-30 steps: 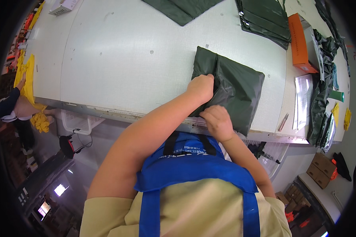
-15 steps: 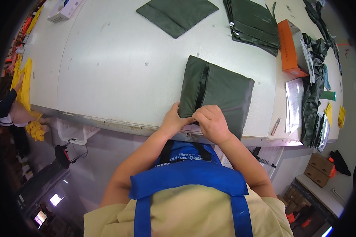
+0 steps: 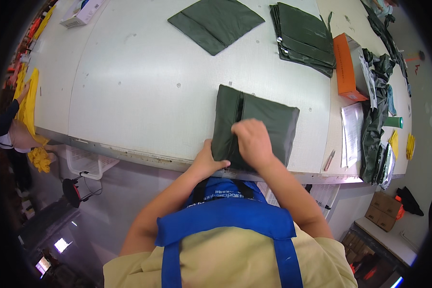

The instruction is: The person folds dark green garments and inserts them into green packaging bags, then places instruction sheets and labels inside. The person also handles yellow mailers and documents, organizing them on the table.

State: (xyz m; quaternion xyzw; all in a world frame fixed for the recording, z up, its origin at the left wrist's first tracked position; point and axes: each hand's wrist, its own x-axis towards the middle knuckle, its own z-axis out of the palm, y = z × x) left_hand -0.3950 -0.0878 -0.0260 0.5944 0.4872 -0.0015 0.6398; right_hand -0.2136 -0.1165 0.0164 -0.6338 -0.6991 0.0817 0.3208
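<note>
The right hand (image 3: 252, 141) covers the near middle of the folded green piece (image 3: 269, 127), hiding the seam there. The left hand (image 3: 207, 161) hides its near left corner. Far right, dark fabric (image 3: 377, 26) is cut off by the rim.

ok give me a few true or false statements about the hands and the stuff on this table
1. Both hands rest on a folded dark green cloth at the near edge of the table. True: the left hand is at its near left corner and the right hand lies on top.
2. The right hand holds a pen. False: the pen lies apart on the table, to the right of the cloth.
3. An orange box stands to the right of a stack of green cloths. True.
4. The flat green cloth at the far side lies on that stack. False: it lies alone, left of it.
5. Papers lie near the right edge. True.
</note>
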